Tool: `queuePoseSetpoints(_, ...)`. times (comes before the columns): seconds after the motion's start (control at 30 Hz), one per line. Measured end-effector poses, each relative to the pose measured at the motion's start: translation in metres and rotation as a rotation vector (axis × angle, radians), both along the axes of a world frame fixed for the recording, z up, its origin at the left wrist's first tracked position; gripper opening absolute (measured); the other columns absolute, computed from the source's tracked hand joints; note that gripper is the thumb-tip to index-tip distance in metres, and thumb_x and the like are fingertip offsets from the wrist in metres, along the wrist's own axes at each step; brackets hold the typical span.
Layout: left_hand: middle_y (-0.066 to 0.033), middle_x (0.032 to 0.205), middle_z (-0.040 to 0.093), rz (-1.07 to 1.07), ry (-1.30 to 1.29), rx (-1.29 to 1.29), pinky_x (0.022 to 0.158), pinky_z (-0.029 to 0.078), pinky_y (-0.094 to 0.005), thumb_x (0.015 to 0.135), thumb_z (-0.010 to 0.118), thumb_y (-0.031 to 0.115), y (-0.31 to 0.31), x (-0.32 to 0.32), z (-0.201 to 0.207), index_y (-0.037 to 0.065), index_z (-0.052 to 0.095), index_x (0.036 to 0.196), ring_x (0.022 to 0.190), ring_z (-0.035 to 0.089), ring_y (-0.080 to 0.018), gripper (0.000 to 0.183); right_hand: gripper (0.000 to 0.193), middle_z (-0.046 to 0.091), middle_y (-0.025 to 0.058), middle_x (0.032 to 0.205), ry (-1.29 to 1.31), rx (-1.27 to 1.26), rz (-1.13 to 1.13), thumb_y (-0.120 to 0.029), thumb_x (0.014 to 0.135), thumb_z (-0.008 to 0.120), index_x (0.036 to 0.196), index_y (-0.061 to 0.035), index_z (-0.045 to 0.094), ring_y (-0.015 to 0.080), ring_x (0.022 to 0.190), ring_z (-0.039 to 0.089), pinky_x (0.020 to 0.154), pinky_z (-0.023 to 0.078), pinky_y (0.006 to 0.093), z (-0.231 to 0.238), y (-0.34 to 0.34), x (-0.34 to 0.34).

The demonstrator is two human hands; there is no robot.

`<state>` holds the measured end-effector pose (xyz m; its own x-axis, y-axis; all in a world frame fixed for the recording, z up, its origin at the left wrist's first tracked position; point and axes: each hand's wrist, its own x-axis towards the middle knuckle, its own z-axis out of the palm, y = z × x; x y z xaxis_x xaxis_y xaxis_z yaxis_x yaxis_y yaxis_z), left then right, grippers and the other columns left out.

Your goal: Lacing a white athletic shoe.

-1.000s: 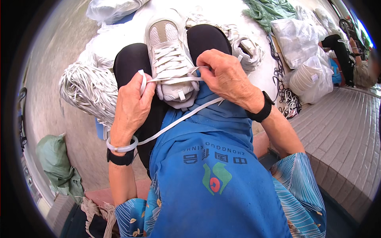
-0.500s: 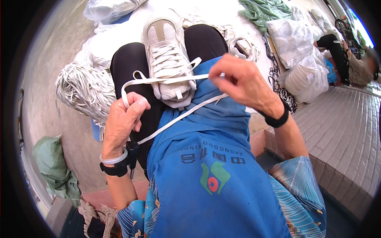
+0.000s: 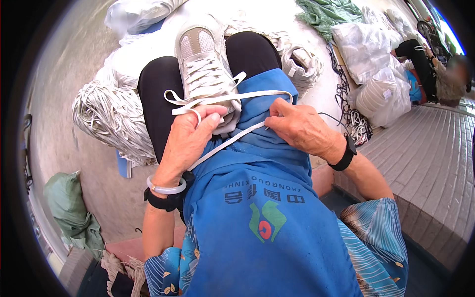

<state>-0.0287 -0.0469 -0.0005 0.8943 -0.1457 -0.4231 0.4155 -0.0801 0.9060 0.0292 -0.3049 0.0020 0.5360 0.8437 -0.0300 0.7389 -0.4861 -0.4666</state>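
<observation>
Background bag [image 3: 138, 16] cut off above; left hand [image 3: 190, 138] partly hides sneaker [image 3: 202, 74]

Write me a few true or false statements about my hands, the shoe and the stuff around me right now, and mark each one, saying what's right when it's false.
1. The shoe has its toe pointing away from the person. True.
2. The big lace bundle lies to the right of the shoe. False: it lies to the left.
3. The left hand has a white lace in it. True.
4. The right hand is bare at the wrist. False: it wears a black wristband.
5. The apron is mostly red. False: it is mostly blue.
6. A green sack lies off to the person's left. True.
</observation>
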Motion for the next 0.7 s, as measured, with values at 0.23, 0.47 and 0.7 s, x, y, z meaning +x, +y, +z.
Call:
queuePoseSetpoints(0.23,-0.0009,0.075,0.064,0.137,-0.072,0.076,0.06,0.044,-0.0218,0.093,0.057,0.016,-0.009,0.006,-0.009,-0.002,0.068,0.107,0.064,0.053,-0.005,0.025,0.01,0.053,0.0116,0.086,0.168,0.25,-0.114,-0.001,0.082,0.061,0.092,-0.004,0.06,0.0316,0.076,0.058,0.065,0.048,0.0381,0.009,0.004,0.011)
queuePoseSetpoints(0.47,-0.0061,0.077,0.066,0.118,-0.239,0.341,0.066,0.048,-0.0235,0.093,0.058,0.014,-0.024,0.012,-0.012,-0.003,0.068,0.105,0.07,0.059,-0.0082,0.023,0.01,0.054,0.0148,0.083,0.046,0.428,-0.173,-0.003,0.083,0.059,0.092,-0.0026,0.06,0.0338,0.075,0.057,0.067,0.047,0.0407,-0.016,0.049,0.019)
queuePoseSetpoints(0.7,-0.0042,0.077,0.068,0.157,-0.33,0.447,0.063,0.048,-0.0228,0.093,0.059,0.012,-0.029,0.013,-0.017,-0.002,0.069,0.103,0.069,0.059,-0.0052,0.019,0.008,0.06,0.0166,0.078,0.144,0.448,-0.286,-0.003,0.083,0.058,0.088,0.0006,0.065,0.0346,0.074,0.061,0.066,0.05,0.0405,-0.016,0.053,0.029)
